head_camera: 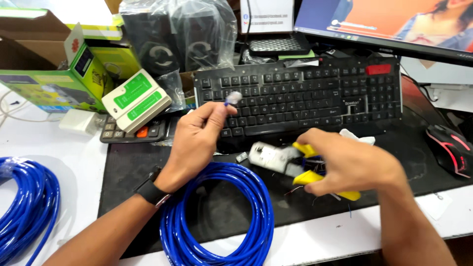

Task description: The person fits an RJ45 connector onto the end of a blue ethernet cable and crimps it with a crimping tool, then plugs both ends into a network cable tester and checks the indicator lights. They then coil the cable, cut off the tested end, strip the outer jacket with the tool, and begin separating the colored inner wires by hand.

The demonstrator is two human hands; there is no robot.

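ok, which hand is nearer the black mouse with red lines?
Right. The right hand, holding the yellow-handled crimping tool, is just left of the black mouse with red lines. The left hand, pinching a blue cable end, is much farther left.

keyboard (295, 98) blocks ahead — blue cable coil (217, 216) below

Single view, head-worn camera. Looks down and forward over desk (74, 162) from person's seat, slightly tilted. Close range: forearms enter from bottom edge, left hand (194, 143) and right hand (347, 165) mid-frame. Keyboard (300, 93) sits centre-top, monitor (389, 24) cut off at upper right, boxes (54, 69) upper left. No second view to overlap.
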